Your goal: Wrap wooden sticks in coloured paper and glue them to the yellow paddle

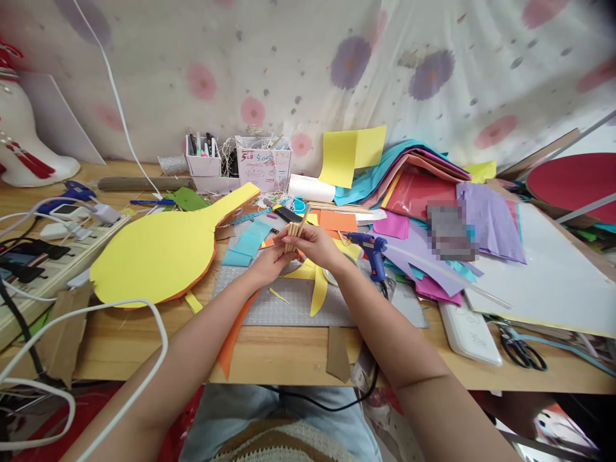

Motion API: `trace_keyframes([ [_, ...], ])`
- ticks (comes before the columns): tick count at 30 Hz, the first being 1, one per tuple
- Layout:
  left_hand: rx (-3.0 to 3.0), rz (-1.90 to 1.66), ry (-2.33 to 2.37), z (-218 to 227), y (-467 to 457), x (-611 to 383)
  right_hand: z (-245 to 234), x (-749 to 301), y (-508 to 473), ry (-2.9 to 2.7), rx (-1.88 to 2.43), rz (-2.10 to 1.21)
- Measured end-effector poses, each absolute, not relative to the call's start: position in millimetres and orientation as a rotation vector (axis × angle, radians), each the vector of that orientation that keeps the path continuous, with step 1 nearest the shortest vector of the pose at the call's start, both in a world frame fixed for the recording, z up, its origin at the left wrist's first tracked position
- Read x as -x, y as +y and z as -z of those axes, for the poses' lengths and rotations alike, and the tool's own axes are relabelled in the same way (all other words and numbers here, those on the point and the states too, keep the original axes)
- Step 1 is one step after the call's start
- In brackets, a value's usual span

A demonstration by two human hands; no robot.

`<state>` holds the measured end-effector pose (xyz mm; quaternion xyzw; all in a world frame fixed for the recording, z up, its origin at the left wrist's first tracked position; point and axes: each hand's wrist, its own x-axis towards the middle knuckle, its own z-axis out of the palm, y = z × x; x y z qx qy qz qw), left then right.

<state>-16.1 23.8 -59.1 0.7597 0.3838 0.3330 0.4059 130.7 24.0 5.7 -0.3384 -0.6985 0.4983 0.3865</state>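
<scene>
At the middle of the table, a small bundle of short wooden sticks (291, 236) stands up between my two hands. My left hand (275, 258) is closed around its lower left side. From the right, my right hand (315, 244) pinches the same bundle, and one thin stick (304, 215) slants up beside it. Below the hands lies a yellow cut-out shape (319, 292) with pointed arms, on a grey cutting mat (269, 308). Close to my right hand a blue hot glue gun (373, 247) rests with its nozzle toward the left. The fingers partly hide the bundle.
To the left lie a big yellow paddle-shaped cut-out (154, 256) and a power strip (58, 263) with cables. Coloured paper (423, 186) is piled at the right, near scissors (522, 346) and a white power bank (469, 333). Pen boxes (264, 168) stand behind.
</scene>
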Motion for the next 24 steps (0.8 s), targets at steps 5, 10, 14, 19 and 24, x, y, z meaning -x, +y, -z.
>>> trace_keyframes([
  [5,-1.976,-0.812,0.929,51.2,23.1,17.2,-6.7,-132.3,24.3,-1.767,0.885,-1.272],
  [10,-1.936,-0.777,0.944,47.2,20.6,15.5,-15.8,-135.8,22.6,-1.769,0.867,-1.355],
  [14,-1.882,-0.735,1.052,38.2,11.7,19.7,-22.0,-141.2,23.4,-1.777,0.815,-1.341],
  [19,-1.711,-0.534,1.071,17.7,-1.5,41.6,-16.2,-143.0,29.1,-1.643,0.833,-1.425],
  [24,-1.428,-0.348,1.047,8.6,1.7,59.9,-9.6,-146.6,35.2,-1.544,0.945,-1.496],
])
